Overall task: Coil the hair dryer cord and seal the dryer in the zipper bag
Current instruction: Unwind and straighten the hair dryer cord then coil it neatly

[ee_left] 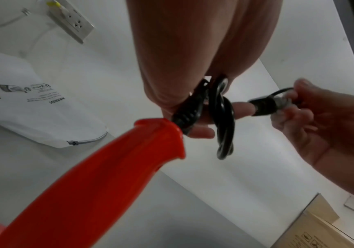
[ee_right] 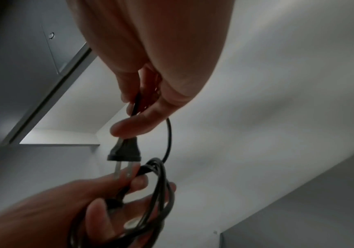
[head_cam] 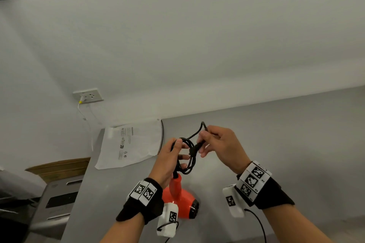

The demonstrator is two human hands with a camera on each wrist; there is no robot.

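Observation:
An orange-red hair dryer [head_cam: 180,197] hangs handle up below my left hand [head_cam: 170,161], its barrel near the grey counter. My left hand grips several loops of the black cord [head_cam: 188,161] just above the handle [ee_left: 99,176]. My right hand [head_cam: 217,144] pinches the cord's end by the black plug [ee_right: 125,151], whose two prongs point toward the coil [ee_right: 161,188]. A short free length of cord [head_cam: 199,130] arcs from the coil up to my right fingers. The white zipper bag [head_cam: 130,143] lies flat on the counter, behind and left of my hands.
The grey counter [head_cam: 276,144] runs along a white wall. A wall socket [head_cam: 87,95] with a white cable plugged in sits up left. A cardboard box [ee_left: 320,231] stands at the right, and a grey appliance [head_cam: 55,203] lies beyond the counter's left edge.

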